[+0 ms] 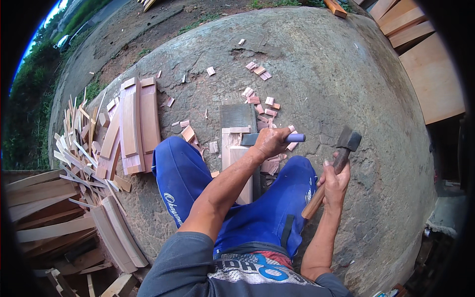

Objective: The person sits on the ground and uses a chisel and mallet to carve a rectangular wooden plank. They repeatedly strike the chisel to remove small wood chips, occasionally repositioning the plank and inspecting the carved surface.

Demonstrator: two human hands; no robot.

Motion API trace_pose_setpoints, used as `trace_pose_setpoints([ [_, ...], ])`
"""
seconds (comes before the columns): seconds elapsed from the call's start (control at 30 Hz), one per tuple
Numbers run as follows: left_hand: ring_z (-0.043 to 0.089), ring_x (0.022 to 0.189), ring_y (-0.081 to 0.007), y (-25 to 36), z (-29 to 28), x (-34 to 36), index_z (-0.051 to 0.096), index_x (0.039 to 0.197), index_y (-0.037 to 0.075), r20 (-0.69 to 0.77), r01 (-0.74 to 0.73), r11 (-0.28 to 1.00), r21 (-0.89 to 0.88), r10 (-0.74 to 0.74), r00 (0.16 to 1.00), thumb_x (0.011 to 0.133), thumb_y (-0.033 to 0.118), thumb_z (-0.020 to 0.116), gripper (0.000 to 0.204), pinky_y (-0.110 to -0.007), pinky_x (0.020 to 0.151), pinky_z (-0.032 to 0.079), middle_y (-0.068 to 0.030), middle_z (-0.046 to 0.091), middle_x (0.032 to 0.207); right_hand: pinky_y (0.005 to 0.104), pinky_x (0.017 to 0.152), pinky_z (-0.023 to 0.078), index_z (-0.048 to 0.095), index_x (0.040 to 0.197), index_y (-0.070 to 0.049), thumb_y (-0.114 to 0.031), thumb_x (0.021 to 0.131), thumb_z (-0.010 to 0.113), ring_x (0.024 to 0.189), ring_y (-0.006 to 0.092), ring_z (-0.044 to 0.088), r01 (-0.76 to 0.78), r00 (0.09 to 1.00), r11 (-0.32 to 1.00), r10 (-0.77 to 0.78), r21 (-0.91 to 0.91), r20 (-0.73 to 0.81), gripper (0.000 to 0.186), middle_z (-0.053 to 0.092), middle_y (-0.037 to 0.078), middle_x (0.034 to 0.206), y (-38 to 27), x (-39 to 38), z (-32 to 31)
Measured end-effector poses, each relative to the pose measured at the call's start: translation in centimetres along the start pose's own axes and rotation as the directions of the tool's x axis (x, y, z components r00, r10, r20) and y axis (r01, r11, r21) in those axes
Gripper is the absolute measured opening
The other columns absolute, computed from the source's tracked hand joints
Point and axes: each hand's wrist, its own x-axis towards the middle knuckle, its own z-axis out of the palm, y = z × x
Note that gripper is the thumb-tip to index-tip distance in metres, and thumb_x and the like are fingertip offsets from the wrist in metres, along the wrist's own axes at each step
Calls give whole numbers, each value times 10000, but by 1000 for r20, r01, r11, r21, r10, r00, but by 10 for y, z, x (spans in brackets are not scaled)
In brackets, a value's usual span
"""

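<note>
My left hand [271,143] is closed round a chisel [251,139] with a flat metal blade and a purple-grey handle, held sideways over a pale wooden piece [236,156] between my knees. Pink-white cut edges show where the blade rests at that piece. The piece lies on a darker, weathered board [236,114], partly hidden by my arm and legs. My right hand [334,182] grips a hammer [349,139] by its wooden handle, with the dark metal head raised to the right of the chisel. Small pinkish wood chips [260,106] are scattered around the board.
Rough grey concrete [371,89] surrounds me. At the left are stacked shaped planks [129,128], a pile of thin offcuts [74,148] and more boards [42,198]. Plywood and boards [428,74] stand at the upper right. Greenery [34,79] lies beyond the left edge.
</note>
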Motion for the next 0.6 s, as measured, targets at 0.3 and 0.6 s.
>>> trace_pose_setpoints([
  [0.3, 711, 683, -335, -11, 6, -8, 642, 874, 142, 135, -10, 995, 101, -4, 991, 851, 258, 733, 149, -462, 580, 548, -95, 692, 723, 388, 609, 539, 472, 1270, 6, -136, 923, 696, 642, 176, 614, 5, 974, 961, 58, -277, 218, 437, 581, 84, 795, 27, -2, -9],
  [0.6, 715, 708, -360, 14, 1, 11, 641, 884, 114, 115, -15, 1000, -6, 16, 993, 848, 236, 743, 163, -492, 623, 552, -137, 698, 739, 271, 458, 481, 426, 1340, 31, -68, 952, 645, 525, 79, 507, -109, 994, 980, 110, 165, 9, 457, 529, 25, 792, 32, -10, -22],
])
